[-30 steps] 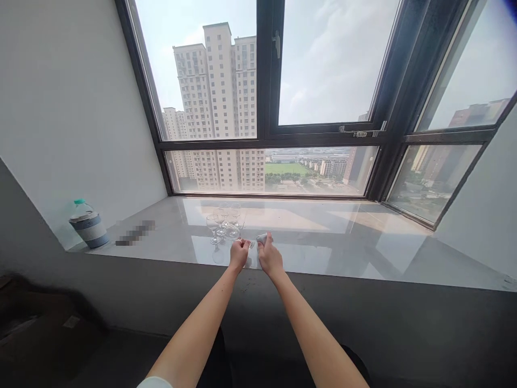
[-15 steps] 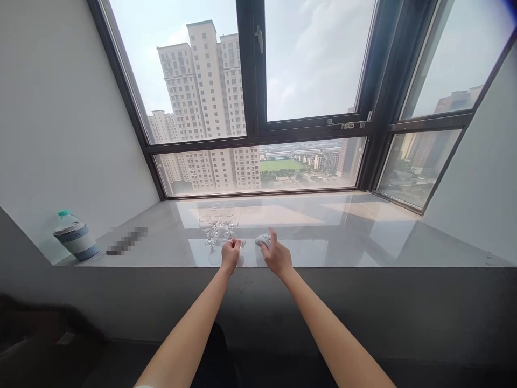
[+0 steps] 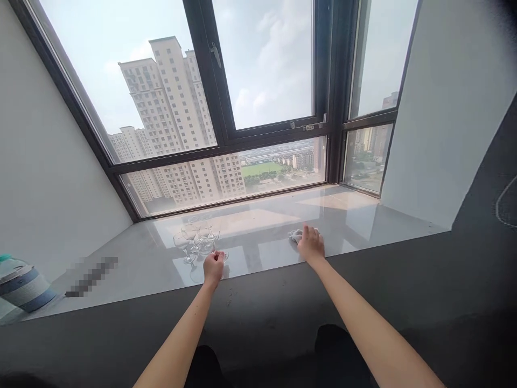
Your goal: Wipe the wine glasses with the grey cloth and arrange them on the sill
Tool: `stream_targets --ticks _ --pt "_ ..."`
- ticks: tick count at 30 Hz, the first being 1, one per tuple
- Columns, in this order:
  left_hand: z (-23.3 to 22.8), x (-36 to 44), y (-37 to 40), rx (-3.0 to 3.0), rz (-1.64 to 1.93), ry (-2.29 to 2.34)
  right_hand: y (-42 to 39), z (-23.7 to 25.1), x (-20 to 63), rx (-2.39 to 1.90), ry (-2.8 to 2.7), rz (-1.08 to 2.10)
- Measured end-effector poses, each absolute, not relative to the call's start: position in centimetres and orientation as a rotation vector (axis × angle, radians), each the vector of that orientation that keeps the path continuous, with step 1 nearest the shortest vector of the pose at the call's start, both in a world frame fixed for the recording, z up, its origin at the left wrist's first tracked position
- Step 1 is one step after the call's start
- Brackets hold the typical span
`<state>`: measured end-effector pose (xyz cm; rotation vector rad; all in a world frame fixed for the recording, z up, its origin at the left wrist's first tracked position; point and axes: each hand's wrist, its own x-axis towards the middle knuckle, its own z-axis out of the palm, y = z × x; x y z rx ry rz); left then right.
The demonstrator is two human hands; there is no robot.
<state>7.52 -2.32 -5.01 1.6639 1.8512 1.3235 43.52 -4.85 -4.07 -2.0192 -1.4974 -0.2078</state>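
My left hand (image 3: 214, 268) is closed in a pinch on a clear wine glass (image 3: 207, 246) just above the sill's front edge. The round foot of that glass shows to the right of my fingers. Close behind and to the left, several stemmed wine glasses (image 3: 186, 243) stand upright in a group on the glossy sill (image 3: 258, 253). Farther right, my right hand (image 3: 311, 245) grips a crumpled pale cloth (image 3: 296, 235), which touches the sill or hangs just over it; I cannot tell which. Part of the cloth is hidden behind the fingers.
A white-and-blue banded container (image 3: 26, 285) with a green top leans at the far left. Beside it lies a blurred-out dark long item (image 3: 92, 276). A dark-framed window (image 3: 226, 148) closes off the back, and walls bound both sides. The sill drops off at its front edge.
My right hand has moved right with the cloth, away from my left hand. My left hand keeps the glass near the group. The view has turned right and tilted.
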Motion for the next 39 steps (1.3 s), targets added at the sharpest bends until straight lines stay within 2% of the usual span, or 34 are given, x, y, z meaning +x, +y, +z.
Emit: stream_targets --ticks 8,19,39 --pt "-5.0 8.0 -2.3 1.799 1.143 1.975 -3.6 -5.2 43.6 -2.093 -1.301 -0.158" --pt "-3.5 10.4 0.7 1.972 0.688 2.115 -3.9 -5.3 43.8 -2.093 -1.283 -0.090" --pt "-2.9 26.7 12.1 2.249 0.521 1.897 -3.7 -5.4 43.6 -2.036 -1.249 -0.157"
